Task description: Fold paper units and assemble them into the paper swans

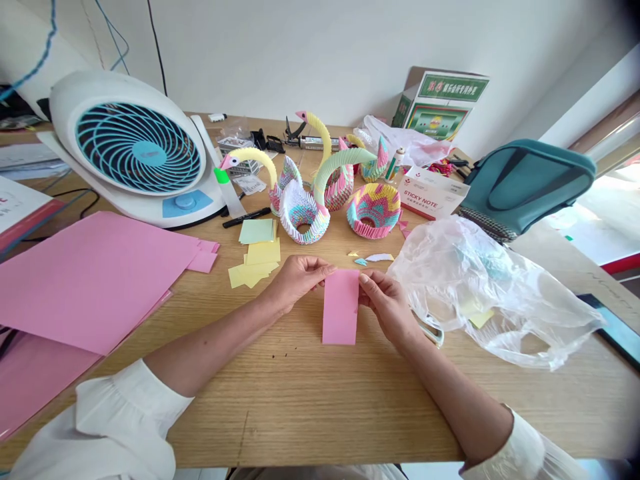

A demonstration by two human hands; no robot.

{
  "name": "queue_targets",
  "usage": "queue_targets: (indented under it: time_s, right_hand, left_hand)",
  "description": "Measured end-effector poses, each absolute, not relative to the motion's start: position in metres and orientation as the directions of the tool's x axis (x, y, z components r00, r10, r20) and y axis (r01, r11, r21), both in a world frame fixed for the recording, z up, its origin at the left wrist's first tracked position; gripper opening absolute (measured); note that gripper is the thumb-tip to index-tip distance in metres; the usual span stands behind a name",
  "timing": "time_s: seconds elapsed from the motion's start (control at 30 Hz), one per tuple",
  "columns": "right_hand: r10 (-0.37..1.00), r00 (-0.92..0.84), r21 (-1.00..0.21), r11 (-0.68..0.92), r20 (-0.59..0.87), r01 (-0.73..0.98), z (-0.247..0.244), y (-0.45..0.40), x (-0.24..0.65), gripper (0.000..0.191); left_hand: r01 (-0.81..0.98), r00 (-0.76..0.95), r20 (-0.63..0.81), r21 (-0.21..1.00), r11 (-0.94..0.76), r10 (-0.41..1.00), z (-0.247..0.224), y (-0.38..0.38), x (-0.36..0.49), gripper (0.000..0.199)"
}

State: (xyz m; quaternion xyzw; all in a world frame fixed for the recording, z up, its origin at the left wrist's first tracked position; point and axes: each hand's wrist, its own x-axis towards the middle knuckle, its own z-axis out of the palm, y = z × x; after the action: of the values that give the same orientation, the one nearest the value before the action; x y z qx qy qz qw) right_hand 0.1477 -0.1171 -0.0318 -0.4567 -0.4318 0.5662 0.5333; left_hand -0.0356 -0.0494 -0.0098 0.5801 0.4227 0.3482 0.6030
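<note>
A pink paper rectangle (341, 310) hangs upright between my hands above the wooden table. My left hand (303, 280) pinches its upper left corner, and my right hand (385, 301) grips the upper right corner between thumb and fingers. Beyond the hands stand folded-paper swans, one with a white body (295, 207) and green neck, and a pink, yellow and blue paper bowl (374, 212). Yellow paper slips (255, 272) and a green pad (257, 231) lie left of the swans. Small paper scraps (379, 257) rest just past my right hand.
Large pink sheets (100, 273) cover the left side, below a white fan (150, 153). To the right are a crumpled plastic bag (450, 273), a sticky note box (433, 193), a teal bag (535, 183) and a phone (613, 327). A black pen (247, 217) lies near the fan.
</note>
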Motion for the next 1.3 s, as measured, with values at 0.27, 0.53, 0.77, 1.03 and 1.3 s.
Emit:
queue_targets:
  time_s: [0.27,0.53,0.77,1.03,1.3]
  right_hand:
    - [0.994,-0.043,-0.979,-0.104,-0.098,-0.173,-0.035,-0.117,0.137,0.039]
    - [0.995,0.031,-0.971,-0.084,-0.093,-0.224,-0.034,-0.119,0.137,0.038]
    - [0.999,0.031,-0.971,-0.035,-0.044,-0.238,-0.037,-0.117,0.142,0.034]
    - [0.994,0.107,-0.981,0.019,-0.002,-0.191,-0.043,-0.115,0.144,0.033]
    - [0.978,0.102,-0.963,0.154,0.18,0.219,-0.021,-0.125,0.166,0.029]
  left_hand:
    - [-0.012,0.267,-0.12,0.992,0.128,0.956,-0.004,-0.048,-0.037,0.038]
    - [-0.03,0.485,-0.121,0.987,0.155,0.866,-0.014,-0.062,-0.028,0.041]
    - [0.162,0.59,-0.167,0.983,0.087,0.79,-0.019,-0.056,-0.033,0.026]
    - [0.289,0.567,-0.132,0.956,-0.046,0.813,-0.008,-0.049,-0.042,0.033]
    - [0.257,0.591,-0.133,0.966,-0.029,0.796,-0.01,-0.036,-0.051,0.035]
